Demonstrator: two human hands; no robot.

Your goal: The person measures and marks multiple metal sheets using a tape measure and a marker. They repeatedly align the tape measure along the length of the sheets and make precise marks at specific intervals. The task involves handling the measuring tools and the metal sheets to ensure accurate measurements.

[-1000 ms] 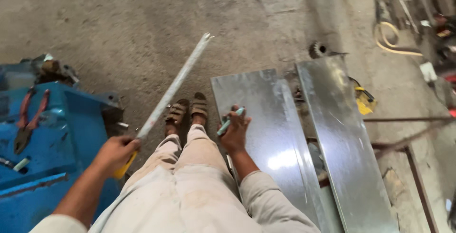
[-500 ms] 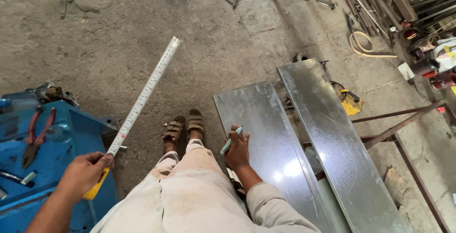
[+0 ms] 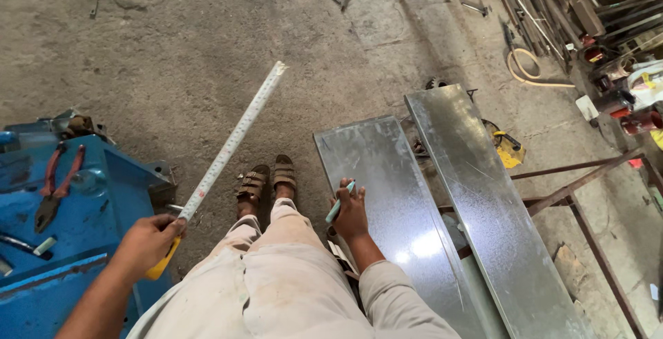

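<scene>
My left hand grips a yellow tape measure at the lower left, and its white blade sticks out stiffly up and to the right over the concrete floor. My right hand holds a light green pen just at the near left edge of a shiny galvanized metal sheet. A second, longer metal sheet lies beside it to the right. My legs in beige trousers and my sandalled feet are between the two hands.
A blue metal bench at the left carries red-handled pliers and small tools. A rusty steel frame stands under the sheets at the right. Rods, a coiled hose and clutter fill the upper right corner.
The tape blade has swung a little lower and rightward as my left hand rose into view. My right hand with the pen stays at the sheet's edge. The view has shifted slightly.
</scene>
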